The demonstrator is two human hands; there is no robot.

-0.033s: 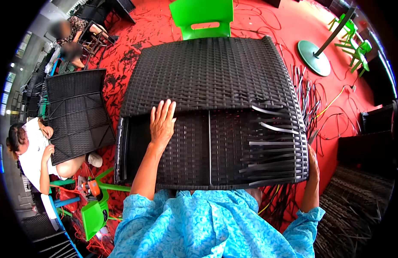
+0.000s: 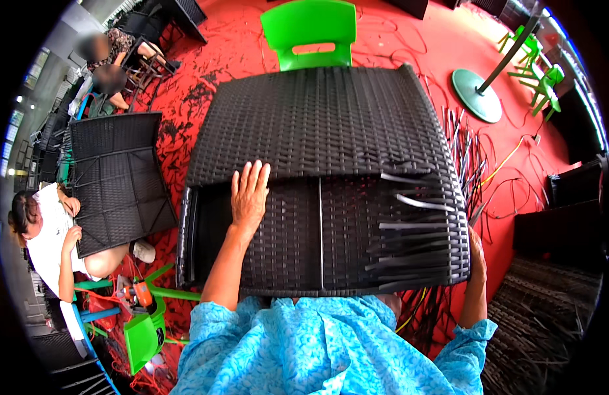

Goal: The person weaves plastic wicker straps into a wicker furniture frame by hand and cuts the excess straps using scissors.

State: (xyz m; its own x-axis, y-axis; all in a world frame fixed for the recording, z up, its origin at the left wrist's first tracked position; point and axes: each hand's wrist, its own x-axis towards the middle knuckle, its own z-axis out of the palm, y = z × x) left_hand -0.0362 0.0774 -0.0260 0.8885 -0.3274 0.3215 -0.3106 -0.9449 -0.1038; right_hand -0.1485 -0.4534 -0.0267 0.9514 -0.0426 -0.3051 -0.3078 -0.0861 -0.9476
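Note:
A large black woven rattan piece (image 2: 317,125) lies before me, with a gap in its weave over a second woven layer. A thin straight rod (image 2: 320,230) crosses that gap. My left hand (image 2: 249,197) rests flat with fingers stretched out over the lower edge of the upper weave, holding nothing. Loose black strips (image 2: 410,247) stick out from the right side into the gap. My right hand (image 2: 477,255) is against the outside of the right edge; its fingers are mostly hidden there, and whether they grip a strip does not show.
A green chair (image 2: 309,33) stands beyond the piece. More strips (image 2: 464,148) lie on the red floor to the right, near a round-based stand (image 2: 477,96). At left, a person (image 2: 51,230) handles another woven panel (image 2: 120,184). An orange power tool (image 2: 142,290) sits by a green stool (image 2: 143,339).
The whole scene sits slightly lower in the view. Both hands keep their places on the woven piece.

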